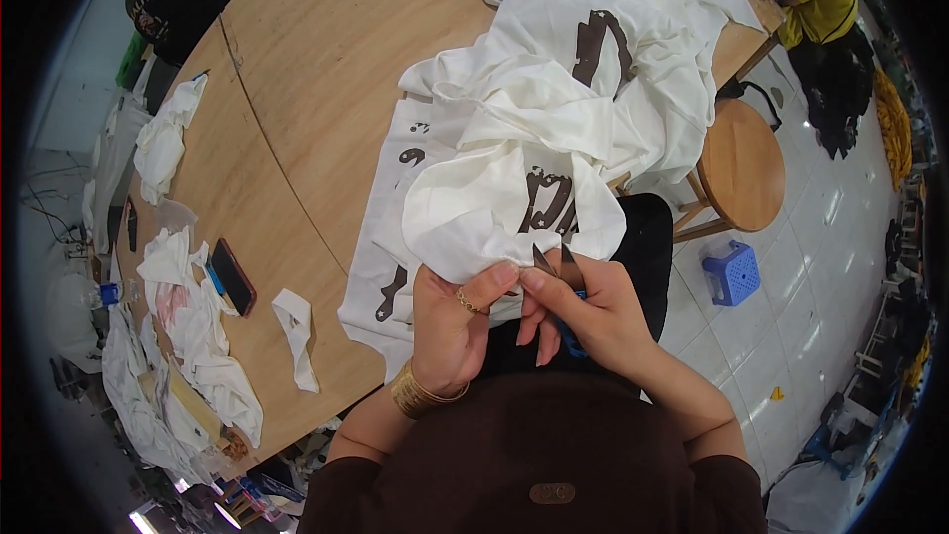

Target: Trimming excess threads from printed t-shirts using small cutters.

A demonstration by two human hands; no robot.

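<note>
A white garment with dark brown print (474,178) lies bunched at the table's near edge and spills toward my lap. My left hand (450,311) pinches its edge between thumb and fingers. Close beside it, my right hand (593,311) also touches the cloth with its thumb tip. Small thread snips (563,267) with dark pointed blades and a blue handle sit in my right hand, blades apart and pointing away from me. The lower part of the handle is partly hidden by my fingers.
More white printed garments (633,30) are heaped across the wooden table (297,69). At left lie a phone (233,277), a white fabric strip (295,336) and white cloth scraps (198,336). A round wooden stool (743,166) and blue plastic stool (732,273) stand right. Two people work beyond.
</note>
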